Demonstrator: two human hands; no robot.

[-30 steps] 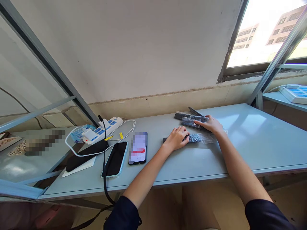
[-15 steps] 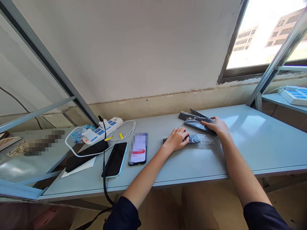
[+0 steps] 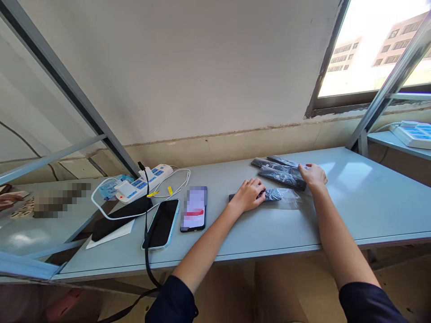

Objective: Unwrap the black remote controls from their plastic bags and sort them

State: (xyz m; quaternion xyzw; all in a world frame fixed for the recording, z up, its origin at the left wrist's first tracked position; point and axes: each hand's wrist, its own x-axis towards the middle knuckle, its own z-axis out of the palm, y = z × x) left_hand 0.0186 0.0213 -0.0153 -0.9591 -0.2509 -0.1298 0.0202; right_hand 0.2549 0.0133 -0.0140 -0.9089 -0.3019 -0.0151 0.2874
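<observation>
My left hand (image 3: 249, 194) lies over a long dark packet (image 3: 272, 195) in a clear plastic sleeve, its fingers curled round the packet against the desk. The sleeve's loose end spreads out to the right. Farther back, several similar flat dark packets (image 3: 281, 176) in clear plastic lie fanned beside one another. At their right end is my right hand (image 3: 314, 174), fingers bent and drawn together, the thumb side by the packets' edge. Whether it pinches some of the plastic there is hidden.
Left of my hands lie a lit phone (image 3: 194, 209) and a dark-screened phone (image 3: 162, 224), with a black strap (image 3: 147, 233) across it. Behind are a white power strip (image 3: 144, 183) with cables and a black pouch (image 3: 121, 218). Metal posts (image 3: 380, 94) flank the desk.
My right hand has shifted right, off the top of the far packets to their right end. Those packets now lie more evenly fanned. My left hand has stayed in place.
</observation>
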